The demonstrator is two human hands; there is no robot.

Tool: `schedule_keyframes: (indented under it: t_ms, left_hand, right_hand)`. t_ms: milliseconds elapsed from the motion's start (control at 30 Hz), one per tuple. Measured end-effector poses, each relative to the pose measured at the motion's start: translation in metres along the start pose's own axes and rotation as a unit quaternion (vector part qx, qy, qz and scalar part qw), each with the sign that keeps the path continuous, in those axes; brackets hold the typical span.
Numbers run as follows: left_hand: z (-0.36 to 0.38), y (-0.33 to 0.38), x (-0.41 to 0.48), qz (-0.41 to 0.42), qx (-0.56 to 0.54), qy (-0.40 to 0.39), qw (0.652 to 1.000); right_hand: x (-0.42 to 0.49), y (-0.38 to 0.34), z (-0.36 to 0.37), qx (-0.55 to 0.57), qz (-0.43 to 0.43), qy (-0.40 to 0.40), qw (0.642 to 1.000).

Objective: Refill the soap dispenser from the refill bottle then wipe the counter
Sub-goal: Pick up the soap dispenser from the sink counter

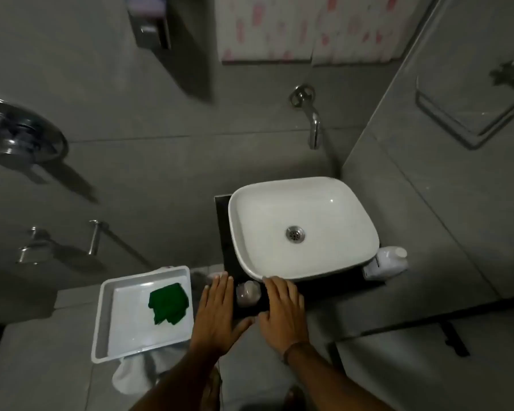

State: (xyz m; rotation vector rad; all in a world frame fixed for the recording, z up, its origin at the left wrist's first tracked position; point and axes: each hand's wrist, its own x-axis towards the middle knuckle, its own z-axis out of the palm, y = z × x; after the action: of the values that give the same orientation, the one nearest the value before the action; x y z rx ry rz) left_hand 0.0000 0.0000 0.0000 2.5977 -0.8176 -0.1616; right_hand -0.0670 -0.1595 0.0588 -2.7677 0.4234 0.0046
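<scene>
A small clear soap dispenser stands on the dark counter just in front of the white basin. My left hand lies flat and spread to its left, at the counter's front corner. My right hand lies flat to its right, fingertips near the basin's rim. Neither hand holds anything. A white refill bottle lies on its side at the counter's right end, beside the basin. A folded green cloth sits in a white tray to the left.
A chrome tap juts from the grey tiled wall above the basin. A metal wall dispenser hangs at the upper left. Chrome fittings and a towel rail are on the left wall. A white cloth hangs below the tray.
</scene>
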Motion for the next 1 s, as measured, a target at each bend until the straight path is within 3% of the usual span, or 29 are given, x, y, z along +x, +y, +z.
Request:
schedule_keyframes:
  t_ms: [133, 233, 367, 467, 633, 800, 1000]
  left_hand:
    - [0.007, -0.011, 0.020, -0.022, -0.166, -0.078, 0.983]
    - [0.009, -0.016, 0.030, -0.046, -0.269, -0.060, 0.960]
    - [0.018, -0.030, 0.045, -0.023, -0.303, -0.054, 0.951]
    - [0.022, -0.037, 0.046, -0.007, -0.312, -0.058, 0.948]
    - [0.022, -0.041, 0.045, 0.003, -0.307, -0.056, 0.950]
    - [0.021, -0.039, 0.044, -0.003, -0.308, -0.056, 0.950]
    - [0.026, -0.040, 0.043, 0.006, -0.298, -0.053, 0.953]
  right_hand:
    - [0.009, -0.024, 0.020, 0.225, 0.146, -0.005, 0.963]
    - [0.021, -0.038, 0.032, 0.303, 0.229, 0.046, 0.924]
    - [0.037, -0.046, 0.045, 0.322, 0.296, 0.112, 0.892]
    - [0.044, -0.047, 0.052, 0.328, 0.303, 0.137, 0.884]
    - [0.033, -0.037, 0.055, 0.385, 0.253, 0.079, 0.884]
    - [0.030, -0.045, 0.055, 0.385, 0.293, 0.140, 0.864]
    - [0.020, -0.046, 0.056, 0.414, 0.280, 0.143, 0.854]
